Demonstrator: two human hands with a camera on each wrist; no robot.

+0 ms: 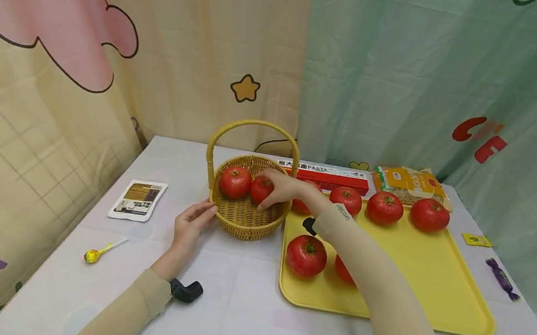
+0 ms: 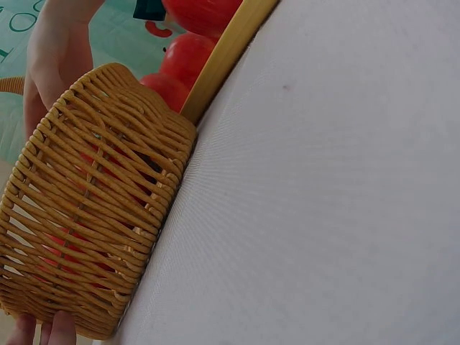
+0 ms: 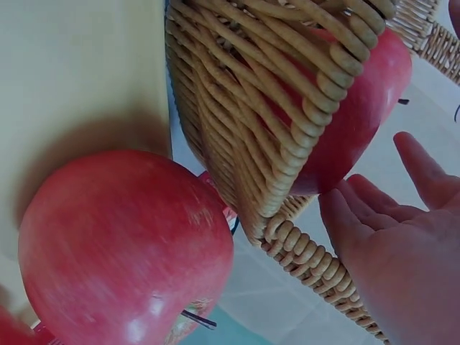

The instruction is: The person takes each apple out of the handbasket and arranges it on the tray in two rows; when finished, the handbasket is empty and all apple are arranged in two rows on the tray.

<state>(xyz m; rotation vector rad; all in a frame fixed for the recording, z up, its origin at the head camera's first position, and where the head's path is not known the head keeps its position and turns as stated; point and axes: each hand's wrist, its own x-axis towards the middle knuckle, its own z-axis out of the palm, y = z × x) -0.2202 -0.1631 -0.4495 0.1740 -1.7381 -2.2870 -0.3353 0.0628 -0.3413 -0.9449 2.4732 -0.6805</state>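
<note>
A woven basket point(image 1: 247, 221) with a tall arched handle stands on the table and contains two red apples. One apple point(image 1: 235, 182) sits at the basket's left. My right hand point(image 1: 277, 186) reaches in over the other apple point(image 3: 366, 108); its fingertips touch the fruit, while the thumb stands away from it in the right wrist view. With extended fingers, my left hand point(image 1: 193, 222) touches the basket's left outer wall; fingertips point(image 2: 63, 329) show against the weave in the left wrist view. Right of the basket lies a yellow tray point(image 1: 434, 288) bearing several apples, including a front one point(image 1: 306, 256).
Behind the tray lie a red and white pasta box point(image 1: 332, 182) and a yellow bag point(image 1: 412, 185). A white pouch point(image 1: 137, 200) and a lollipop point(image 1: 92, 256) lie left. Beyond the tray's right edge are a small yellow packet point(image 1: 476, 240) and a purple-wrapped candy point(image 1: 502, 279).
</note>
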